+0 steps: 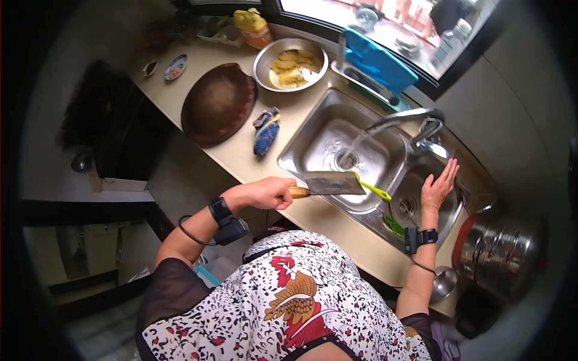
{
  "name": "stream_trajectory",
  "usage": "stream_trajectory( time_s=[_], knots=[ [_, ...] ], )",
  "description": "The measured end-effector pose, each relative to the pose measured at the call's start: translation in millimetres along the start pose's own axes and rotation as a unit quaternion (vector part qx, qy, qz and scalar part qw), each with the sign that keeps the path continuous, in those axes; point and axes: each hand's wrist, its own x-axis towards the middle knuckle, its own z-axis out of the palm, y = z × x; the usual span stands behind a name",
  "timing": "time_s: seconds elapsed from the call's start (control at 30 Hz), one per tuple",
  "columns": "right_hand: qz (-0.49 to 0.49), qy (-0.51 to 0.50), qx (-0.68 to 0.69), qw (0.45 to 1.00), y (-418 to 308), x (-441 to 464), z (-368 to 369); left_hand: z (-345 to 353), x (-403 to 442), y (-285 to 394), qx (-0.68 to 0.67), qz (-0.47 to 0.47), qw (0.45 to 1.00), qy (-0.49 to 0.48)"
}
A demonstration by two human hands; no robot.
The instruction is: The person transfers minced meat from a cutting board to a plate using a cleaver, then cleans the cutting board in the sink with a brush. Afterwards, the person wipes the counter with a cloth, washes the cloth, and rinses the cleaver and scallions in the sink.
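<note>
My left hand (274, 194) is closed around the wooden handle of a cleaver (334, 183). The broad dark blade points right, over the front edge of the large sink basin (313, 132). Just past the blade's tip lies a lime-green slender utensil (378, 191), partly hidden by the cleaver; its kind is unclear. Above the smaller right basin (428, 165) is my right hand (439, 185), fingers stretched out and holding nothing. Water runs from the curved faucet (400, 118) into the large basin. Green leafy stalks (394, 225) lie in the small basin.
Left on the counter are a round dark cutting board (220, 105), a blue cloth (266, 133) and a metal bowl (260, 67) of yellowish pieces. A yellow-orange bottle (253, 28) and a blue board in a rack (376, 60) stand behind. Metal pots (503, 249) are at right.
</note>
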Motion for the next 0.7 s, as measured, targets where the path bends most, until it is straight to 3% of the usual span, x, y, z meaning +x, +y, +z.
stream_trajectory(
  time_s=[0.1, 0.2, 0.23, 0.27, 0.37, 0.57, 0.6, 0.63, 0.7],
  knots=[
    [-0.004, -0.101, -0.122, 0.987, 11.5, 11.4, 29.1, 1.9, -10.9, -6.1, 0.024, 0.01, 1.0, 0.017],
    [-0.001, -0.107, -0.175, 0.979, 33.2, 4.7, 49.6, 0.4, -23.7, -17.5, 0.01, 0.016, 1.0, 0.02],
    [0.095, -0.166, -0.179, 0.965, 31.2, 6.0, 48.2, -1.8, -29.7, -20.0, 0.002, 0.016, 1.0, 0.019],
    [0.051, -0.139, -0.204, 0.968, 49.7, 3.5, 56.6, -0.9, -35.3, -25.4, -0.017, 0.015, 0.999, 0.029],
    [0.104, -0.223, -0.158, 0.956, 32.5, 13.5, 26.5, -4.7, -53.0, -36.4, -0.055, 0.015, 0.996, 0.061],
    [0.079, -0.043, 0.04, 0.995, 64.2, -29.8, 50.5, -21.1, -108.0, -68.3, -0.079, 0.01, 0.986, 0.148],
    [0.048, -0.022, 0.03, 0.998, 44.6, -41.7, 39.4, -22.6, -117.1, -79.6, -0.082, 0.038, 0.978, 0.187],
    [0.036, -0.006, 0.056, 0.998, 23.2, -52.4, 28.8, -26.9, -127.9, -83.9, -0.121, -0.004, 0.97, 0.212],
    [0.059, 0.039, 0.078, 0.994, -18.6, -78.6, 9.3, -39.2, -143.9, -107.3, -0.067, -0.055, 0.968, 0.234]
  ],
)
